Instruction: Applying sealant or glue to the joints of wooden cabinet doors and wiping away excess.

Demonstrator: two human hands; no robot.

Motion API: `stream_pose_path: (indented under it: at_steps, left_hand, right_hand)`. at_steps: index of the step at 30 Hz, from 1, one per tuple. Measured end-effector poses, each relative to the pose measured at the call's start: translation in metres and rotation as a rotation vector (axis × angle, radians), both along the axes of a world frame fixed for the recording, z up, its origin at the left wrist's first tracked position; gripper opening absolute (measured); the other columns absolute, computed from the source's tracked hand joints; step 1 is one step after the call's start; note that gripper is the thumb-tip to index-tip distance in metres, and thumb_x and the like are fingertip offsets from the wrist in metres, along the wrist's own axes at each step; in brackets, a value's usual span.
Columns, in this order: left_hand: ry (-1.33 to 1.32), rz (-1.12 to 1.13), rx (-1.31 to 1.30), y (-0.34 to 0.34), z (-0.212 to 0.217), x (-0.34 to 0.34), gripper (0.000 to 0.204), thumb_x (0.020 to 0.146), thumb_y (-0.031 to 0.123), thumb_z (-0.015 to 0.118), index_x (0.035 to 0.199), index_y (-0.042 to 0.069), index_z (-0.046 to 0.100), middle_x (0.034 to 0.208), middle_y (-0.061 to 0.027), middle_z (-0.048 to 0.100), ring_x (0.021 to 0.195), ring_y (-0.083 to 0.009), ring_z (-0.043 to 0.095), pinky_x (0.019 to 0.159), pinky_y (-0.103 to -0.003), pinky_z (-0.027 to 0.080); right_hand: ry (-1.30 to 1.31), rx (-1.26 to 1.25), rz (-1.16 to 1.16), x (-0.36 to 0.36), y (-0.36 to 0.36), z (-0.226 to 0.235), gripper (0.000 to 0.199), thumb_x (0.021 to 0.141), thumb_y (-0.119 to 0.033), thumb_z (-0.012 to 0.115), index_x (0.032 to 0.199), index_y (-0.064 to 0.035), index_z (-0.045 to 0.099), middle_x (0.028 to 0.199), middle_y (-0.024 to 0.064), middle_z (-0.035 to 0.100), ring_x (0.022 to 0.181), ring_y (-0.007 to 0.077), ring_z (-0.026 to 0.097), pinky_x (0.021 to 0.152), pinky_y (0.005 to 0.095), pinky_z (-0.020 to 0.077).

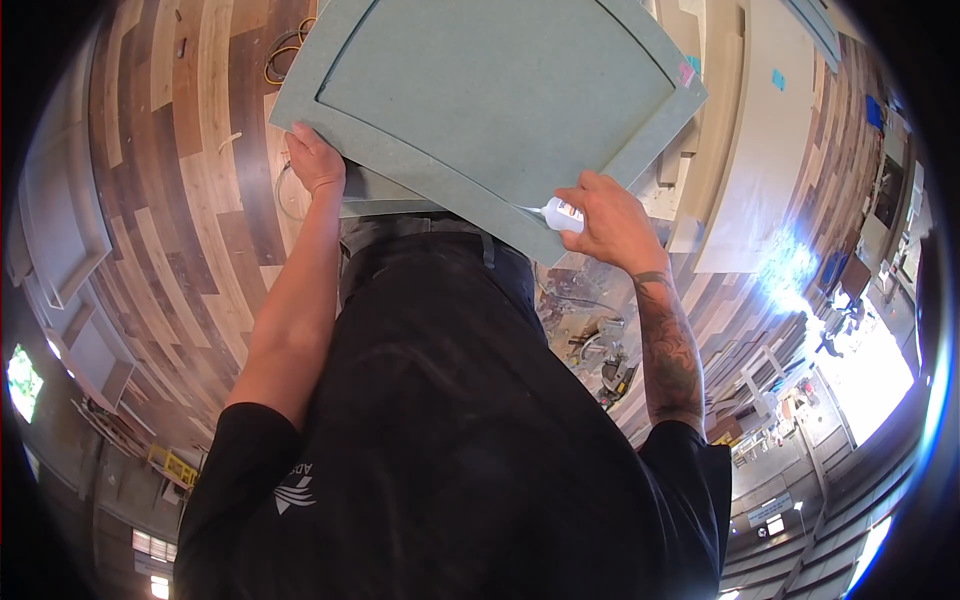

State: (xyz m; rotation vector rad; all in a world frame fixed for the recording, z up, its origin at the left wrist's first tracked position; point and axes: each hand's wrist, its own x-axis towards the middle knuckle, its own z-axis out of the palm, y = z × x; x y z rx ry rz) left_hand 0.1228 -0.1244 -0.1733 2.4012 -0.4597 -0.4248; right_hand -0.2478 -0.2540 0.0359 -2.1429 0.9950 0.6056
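A grey-green framed panel [500,85] with a recessed middle lies tilted in front of me, its near corner close to my waist. My left hand [317,160] grips the panel's left corner, thumb on top and the other fingers hidden beneath. In my right hand [612,222] is a small white squeeze bottle [565,214] with a thin nozzle, held on its side. The nozzle tip points left, at the inner edge of the panel's near frame strip. Whether it touches the surface I cannot tell. Part of another grey-green board [385,207] shows under the panel.
Long pale boards [745,150] stand to the right, beyond the panel. A yellow-and-black cable [283,62] lies coiled on the wood-plank floor [190,130] at the left. Below my right forearm, a power tool [612,378] sits low down. Pale cabinet-like frames [65,230] line the far left.
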Motion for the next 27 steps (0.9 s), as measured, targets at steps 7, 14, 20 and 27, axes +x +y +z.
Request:
stream_pose_path:
  at_steps: [7,14,20,27]
  left_hand:
    - [-0.009,-0.002,-0.007,-0.002,0.001,0.000,0.063,0.107,0.052,0.028,0.113,-0.004,0.056,0.111,-0.0318,0.065,0.105,-0.0514,0.060,0.091,-0.055,0.046]
    - [0.003,-0.007,-0.019,-0.002,0.001,-0.001,0.063,0.106,0.052,0.028,0.114,-0.004,0.057,0.112,-0.0314,0.066,0.106,-0.0514,0.060,0.091,-0.055,0.046]
    - [0.004,-0.004,-0.001,-0.001,0.000,0.000,0.063,0.106,0.052,0.028,0.113,-0.003,0.057,0.112,-0.0313,0.066,0.106,-0.0513,0.060,0.091,-0.055,0.046]
    - [-0.003,-0.009,-0.008,-0.001,-0.002,0.000,0.061,0.107,0.051,0.028,0.111,-0.003,0.057,0.111,-0.0311,0.066,0.104,-0.0512,0.060,0.090,-0.056,0.046]
  right_hand:
    - [0.041,0.009,0.000,-0.007,0.001,0.000,0.047,0.070,-0.020,0.079,0.116,-0.0126,0.073,0.101,0.0082,0.059,0.101,0.0290,0.062,0.088,0.0424,0.0546]
    - [0.035,0.019,-0.018,-0.012,0.003,0.002,0.048,0.070,-0.018,0.077,0.117,-0.0103,0.071,0.100,0.0097,0.058,0.100,0.0312,0.061,0.088,0.0436,0.0528]
    - [0.055,0.012,-0.018,-0.017,0.006,0.004,0.049,0.070,-0.019,0.078,0.118,-0.0111,0.071,0.100,0.0094,0.058,0.101,0.0309,0.061,0.088,0.0434,0.0528]
    - [0.061,0.012,-0.020,-0.024,0.008,0.005,0.049,0.069,-0.018,0.077,0.118,-0.0115,0.072,0.098,0.0100,0.057,0.099,0.0313,0.060,0.087,0.0438,0.0526]
